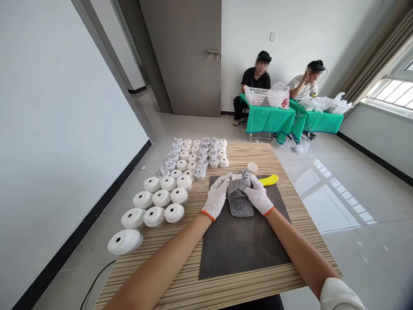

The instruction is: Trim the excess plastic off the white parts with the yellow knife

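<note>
Striped wooden counter (254, 157), dark mat (245, 252): gloved left hand (217, 196) and right hand (257, 194) grip pressed together on grey fabric pad (240, 201), likely soft, light; hold by edges.

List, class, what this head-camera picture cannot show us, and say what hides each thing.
Head view:
- Much of the grey fabric pad: covered by the gloved left hand and gloved right hand.
- End of the yellow plastic piece: behind the right glove.
- Contents of the white mesh basket: too distant, behind mesh.
- Markings on the far white discs: too small.
</note>
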The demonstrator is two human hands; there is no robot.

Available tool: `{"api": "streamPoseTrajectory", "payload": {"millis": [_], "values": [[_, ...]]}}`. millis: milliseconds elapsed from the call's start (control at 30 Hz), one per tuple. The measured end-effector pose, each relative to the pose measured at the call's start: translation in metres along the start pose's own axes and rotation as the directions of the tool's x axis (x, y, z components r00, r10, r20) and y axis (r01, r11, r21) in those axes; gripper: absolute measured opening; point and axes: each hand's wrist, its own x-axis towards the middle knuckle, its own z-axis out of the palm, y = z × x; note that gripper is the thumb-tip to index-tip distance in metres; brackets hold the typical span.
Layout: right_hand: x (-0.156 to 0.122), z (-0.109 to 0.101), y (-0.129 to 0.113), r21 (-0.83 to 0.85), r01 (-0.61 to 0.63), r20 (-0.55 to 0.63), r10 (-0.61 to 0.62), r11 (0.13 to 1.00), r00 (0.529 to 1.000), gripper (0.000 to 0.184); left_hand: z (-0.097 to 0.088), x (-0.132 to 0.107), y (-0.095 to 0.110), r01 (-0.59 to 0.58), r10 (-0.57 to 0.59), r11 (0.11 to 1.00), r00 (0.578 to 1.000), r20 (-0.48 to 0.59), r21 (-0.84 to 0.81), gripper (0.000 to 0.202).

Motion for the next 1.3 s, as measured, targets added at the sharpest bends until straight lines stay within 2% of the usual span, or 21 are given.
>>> {"api": "streamPoseTrajectory", "payload": {"millis": [100,300,367,500,600,667,833,933,1100,1200,1300], "values": [[0.0,0.0,0.0,-0.028,-0.057,0.014,0.057,0.998,0.998,0.019,0.001,0.0,0.001,0.019,-0.02,0.999,1.0,0.018,0.034,0.037],[0.003,0.001,0.0,0.046,-0.198,0.032,0.197,0.979,0.98,0.023,0.004,-0.007,0.006,-0.084,0.072,0.989,0.993,0.099,0.121,0.023],[0.004,0.001,0.001,0.078,-0.199,0.004,0.2,0.977,0.98,0.024,0.004,-0.007,0.004,-0.069,0.059,0.99,0.995,0.078,0.123,0.029],[0.003,0.0,0.004,0.099,-0.172,-0.074,0.18,0.98,0.981,0.022,0.003,-0.006,0.002,-0.008,0.015,0.978,0.999,-0.031,0.207,0.044],[0.001,-0.003,0.004,0.098,-0.094,-0.055,0.099,0.991,0.994,0.02,0.002,-0.007,0.006,-0.023,0.013,0.945,0.999,0.033,0.327,0.034],[0.0,-0.004,0.001,0.084,-0.055,-0.022,0.057,0.995,0.998,0.021,0.003,-0.008,0.009,-0.041,0.011,0.941,0.996,0.091,0.337,0.03],[0.001,-0.002,-0.002,0.064,-0.128,0.034,0.126,0.99,0.991,0.017,0.004,-0.009,0.006,-0.057,0.04,0.982,0.995,0.094,0.18,0.026],[0.003,-0.001,0.002,0.096,-0.158,0.037,0.155,0.983,0.987,0.021,0.004,-0.008,0.002,-0.078,0.063,0.985,0.993,0.101,0.151,0.02],[0.005,-0.001,0.005,0.26,-0.233,0.009,0.24,0.937,0.971,0.028,0.006,-0.01,0.006,0.014,-0.015,0.991,1.0,0.008,0.133,0.049],[0.004,-0.002,0.005,0.328,-0.211,0.028,0.214,0.921,0.977,0.024,0.006,-0.012,0.012,0.026,-0.024,0.971,1.0,-0.013,0.239,0.046],[0.003,-0.003,0.004,0.278,-0.151,0.043,0.144,0.949,0.989,0.018,0.004,-0.011,0.014,-0.036,0.017,0.933,0.998,0.055,0.359,0.032]]}}
